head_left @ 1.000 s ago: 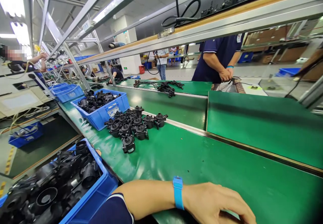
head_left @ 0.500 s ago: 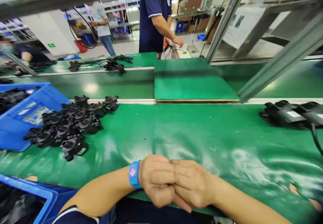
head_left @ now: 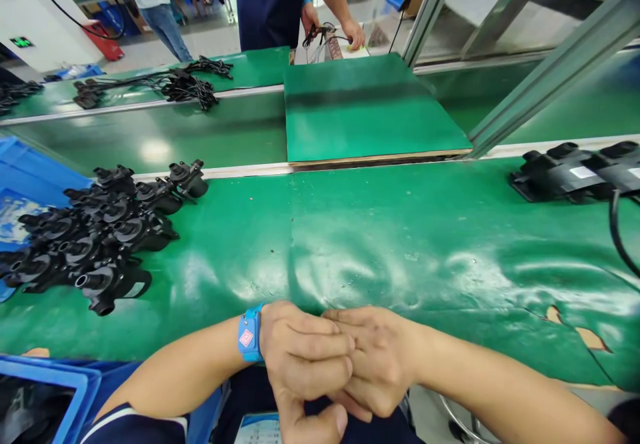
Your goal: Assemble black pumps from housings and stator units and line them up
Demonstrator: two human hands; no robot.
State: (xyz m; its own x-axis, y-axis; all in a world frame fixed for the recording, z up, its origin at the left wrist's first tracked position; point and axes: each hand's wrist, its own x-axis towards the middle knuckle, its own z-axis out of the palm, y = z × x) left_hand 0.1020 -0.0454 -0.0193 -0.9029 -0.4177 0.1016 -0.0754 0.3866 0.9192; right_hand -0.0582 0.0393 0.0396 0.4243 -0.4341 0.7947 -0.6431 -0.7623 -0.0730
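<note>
My left hand [head_left: 307,357], a blue strap [head_left: 249,334] around its wrist, lies across the fingers of my right hand at the near edge of the green bench mat [head_left: 350,244]. Its fingers are together and its thumb stands apart. Beneath them my right hand [head_left: 383,357] is curled, its palm turned away from me and its fingertips partly covered. No object shows between the two hands. Left of them, a cluster of black pump-like parts [head_left: 117,284] with short nozzles lies on the mat.
Blue crates [head_left: 45,171] stand at the far left and lower left. Black units with a cable [head_left: 565,171] lie at right. A raised green board [head_left: 370,111] bridges the bench ahead, beside a slanting metal post [head_left: 545,74]. A co-worker's hands [head_left: 353,34] handle cables beyond it.
The view has tilted down, and the bench parts sit higher and further left in it. My left thumb has come away from my right hand; the left fingers lie further over it.
</note>
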